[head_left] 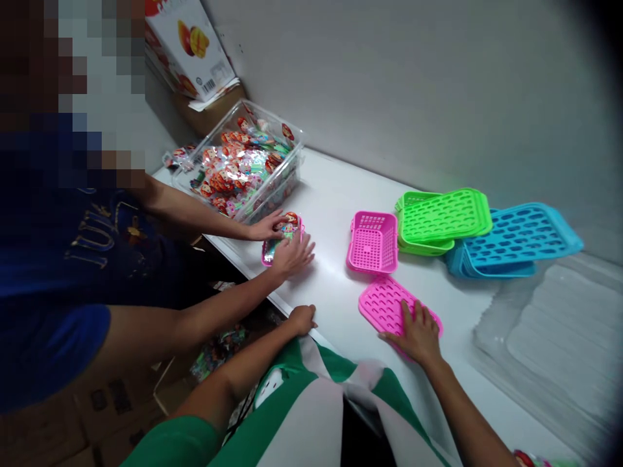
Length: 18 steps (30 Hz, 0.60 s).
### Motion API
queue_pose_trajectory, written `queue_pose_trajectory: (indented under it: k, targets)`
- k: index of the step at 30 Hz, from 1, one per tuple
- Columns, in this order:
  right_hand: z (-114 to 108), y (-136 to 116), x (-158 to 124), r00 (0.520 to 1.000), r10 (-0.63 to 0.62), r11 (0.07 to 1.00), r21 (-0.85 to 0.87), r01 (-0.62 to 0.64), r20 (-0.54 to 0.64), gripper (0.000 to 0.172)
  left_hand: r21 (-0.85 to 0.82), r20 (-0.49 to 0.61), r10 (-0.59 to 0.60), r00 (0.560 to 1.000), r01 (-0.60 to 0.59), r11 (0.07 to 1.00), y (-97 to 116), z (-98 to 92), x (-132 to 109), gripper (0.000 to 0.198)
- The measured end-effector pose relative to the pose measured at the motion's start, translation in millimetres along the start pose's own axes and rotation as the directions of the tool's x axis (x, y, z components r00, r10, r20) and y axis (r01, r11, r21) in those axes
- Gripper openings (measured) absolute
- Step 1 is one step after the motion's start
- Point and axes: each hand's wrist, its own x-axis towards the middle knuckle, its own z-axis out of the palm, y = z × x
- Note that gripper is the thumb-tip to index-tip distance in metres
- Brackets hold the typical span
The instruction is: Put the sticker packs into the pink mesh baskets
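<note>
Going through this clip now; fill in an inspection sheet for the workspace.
Surface: white table against a pale wall.
Job's things: pink perforated panel lying flat; pink basket upright just beyond it.
Clutter: green stack and blue stack; clear tub of printed packets; clear plastic at right.
Grippers: bare hands; left hand curled at the table edge, right hand spread on the pink perforated panel.
Cables: nothing clearly seen.
Surroundings: co-worker's hands at another pink basket; fruit-printed box beyond the clear tub.

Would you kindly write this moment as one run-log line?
Left hand: at white table's edge | Right hand: on flat pink perforated plastic panel | Nearby: rectangular pink plastic basket, stacked green plastic panels
</note>
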Motion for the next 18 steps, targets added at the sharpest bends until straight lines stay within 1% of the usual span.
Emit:
queue_pose_trajectory:
  k: [2,5,9,11,14,16,17,18]
  targets:
    - [-1,5,8,0.997,-0.016,0.999,-0.027,0.018,0.080,0.105,-0.004,-0.011,0.015,1.000,-0.015,1.000,0,-0.7,-2,0.020]
    - [-12,0,13,0.989,-0.036,0.998,-0.042,0.043,0.143,0.094,-0.007,-0.020,0.041,0.999,-0.041,0.999,2,-1.6,-5,0.018]
    - [-29,-11,14,0.982,-0.074,0.994,-0.061,0.085,0.174,0.086,0.004,-0.003,0.034,0.999,-0.034,0.999,4,-0.2,-1,0.019]
    - [-37,-17,14,0.974,-0.110,0.988,-0.084,0.129,0.198,0.080,0.006,0.003,0.023,1.000,-0.023,1.000,4,0.9,1,0.020]
    - [-47,-24,17,0.950,-0.204,0.963,-0.127,0.238,0.234,0.063,-0.008,-0.009,0.005,1.000,-0.005,1.000,5,0.2,-1,0.018]
    - [-52,-23,19,0.927,-0.259,0.946,-0.122,0.300,0.270,0.050,-0.041,-0.029,0.008,1.000,-0.009,0.999,11,-2.3,-3,0.015]
    - [-53,-20,21,0.920,-0.279,0.942,-0.106,0.318,0.276,0.046,-0.064,-0.040,0.018,0.999,-0.021,0.998,15,-3.9,-4,0.014]
    - [-54,-15,23,0.922,-0.286,0.943,-0.091,0.319,0.260,0.047,-0.091,-0.049,0.034,0.998,-0.039,0.995,21,-5.7,-4,0.014]
